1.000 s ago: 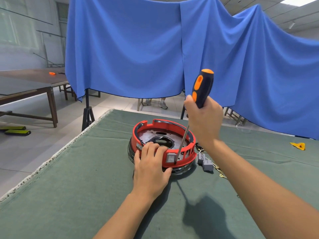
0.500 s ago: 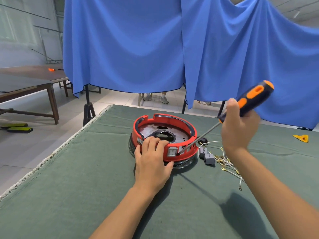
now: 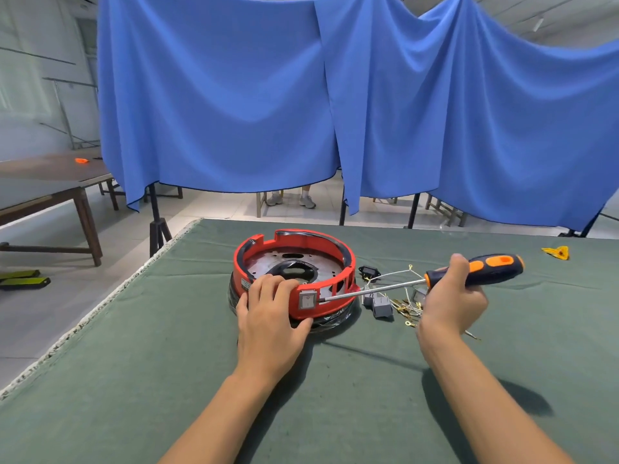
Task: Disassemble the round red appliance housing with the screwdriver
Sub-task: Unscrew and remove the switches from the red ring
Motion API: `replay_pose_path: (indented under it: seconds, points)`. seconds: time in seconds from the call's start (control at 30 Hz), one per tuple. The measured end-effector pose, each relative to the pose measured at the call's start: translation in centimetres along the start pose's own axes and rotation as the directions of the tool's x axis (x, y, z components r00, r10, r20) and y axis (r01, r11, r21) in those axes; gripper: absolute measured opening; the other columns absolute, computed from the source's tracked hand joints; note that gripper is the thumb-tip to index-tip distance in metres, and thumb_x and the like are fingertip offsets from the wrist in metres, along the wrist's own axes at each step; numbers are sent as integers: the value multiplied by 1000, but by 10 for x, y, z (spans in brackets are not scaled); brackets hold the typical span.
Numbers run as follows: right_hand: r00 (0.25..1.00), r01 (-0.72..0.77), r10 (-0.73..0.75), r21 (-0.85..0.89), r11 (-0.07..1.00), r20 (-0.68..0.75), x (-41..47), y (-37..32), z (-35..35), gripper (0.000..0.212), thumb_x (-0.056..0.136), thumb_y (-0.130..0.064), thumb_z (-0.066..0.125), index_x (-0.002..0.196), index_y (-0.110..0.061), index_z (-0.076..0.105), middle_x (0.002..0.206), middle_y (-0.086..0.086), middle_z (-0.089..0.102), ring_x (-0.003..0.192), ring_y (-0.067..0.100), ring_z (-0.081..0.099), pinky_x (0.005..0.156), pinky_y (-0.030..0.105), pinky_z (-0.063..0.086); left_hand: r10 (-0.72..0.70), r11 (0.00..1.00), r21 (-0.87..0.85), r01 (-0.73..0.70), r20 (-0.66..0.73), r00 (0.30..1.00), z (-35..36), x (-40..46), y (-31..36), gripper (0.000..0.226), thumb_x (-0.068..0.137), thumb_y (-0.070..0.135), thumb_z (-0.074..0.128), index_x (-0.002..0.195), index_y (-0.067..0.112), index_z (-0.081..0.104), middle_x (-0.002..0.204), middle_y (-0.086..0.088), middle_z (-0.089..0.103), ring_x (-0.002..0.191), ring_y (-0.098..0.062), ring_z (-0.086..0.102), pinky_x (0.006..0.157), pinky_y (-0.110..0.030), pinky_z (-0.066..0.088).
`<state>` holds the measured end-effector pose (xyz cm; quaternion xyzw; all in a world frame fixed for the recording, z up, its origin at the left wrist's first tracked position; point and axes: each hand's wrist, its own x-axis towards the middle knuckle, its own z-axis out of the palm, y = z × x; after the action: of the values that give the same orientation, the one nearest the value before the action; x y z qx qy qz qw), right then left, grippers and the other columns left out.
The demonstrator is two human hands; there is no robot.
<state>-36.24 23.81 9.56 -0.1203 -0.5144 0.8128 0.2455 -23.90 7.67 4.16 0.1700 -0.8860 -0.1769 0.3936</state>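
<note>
The round red housing [image 3: 303, 244] sits on the green table cloth [image 3: 134, 380], open side up, a metal plate and black centre part inside, a grey rocker switch [image 3: 307, 300] on its near wall. My left hand [image 3: 271, 323] grips the near rim, fingers curled over the edge, thumb against the outer wall. My right hand [image 3: 450, 301] grips the screwdriver [image 3: 482, 271] by its black and orange handle. The shaft lies almost level, pointing left, its tip at the housing wall just right of the switch.
Grey connector blocks [image 3: 380, 304], thin wires with brass terminals [image 3: 405, 309] and a small black socket [image 3: 368, 272] lie right of the housing. A yellow scrap [image 3: 557, 252] lies at the far right. Blue drapes hang behind the table; the table's left edge runs diagonally.
My right hand swung the screwdriver from nearly upright down to the right until it lies almost level, tip staying near the switch. My left hand stayed on the rim.
</note>
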Motion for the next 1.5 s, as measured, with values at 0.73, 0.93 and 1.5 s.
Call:
replay_pose_path:
  seconds: [0.73,0.93,1.5]
  points:
    - [961,-218,222,42,975,-163,-3,25,-10,32,77,-43,51,59,-17,51,53,-5,52,51,18,44,54,30,34,0,999,-35,-1,-26,1000,2,2,3,57,62,20,84,115,17,64,115,-2,55,119,-25,44,98,-51,37]
    - [955,-249,249,19,968,-159,3,27,1,29,81,-38,49,63,-17,54,54,-10,55,49,10,48,47,27,34,-9,999,-47,9,-14,1000,3,1,4,57,63,18,83,117,16,63,115,-3,55,119,-26,44,99,-56,36]
    - [956,-288,293,-186,939,-2,32,35,46,31,84,-43,53,66,-18,51,57,-4,56,54,15,47,52,31,34,16,997,-72,-14,16,1000,2,5,1,56,64,19,82,116,19,63,115,1,56,117,-22,43,97,-58,36]
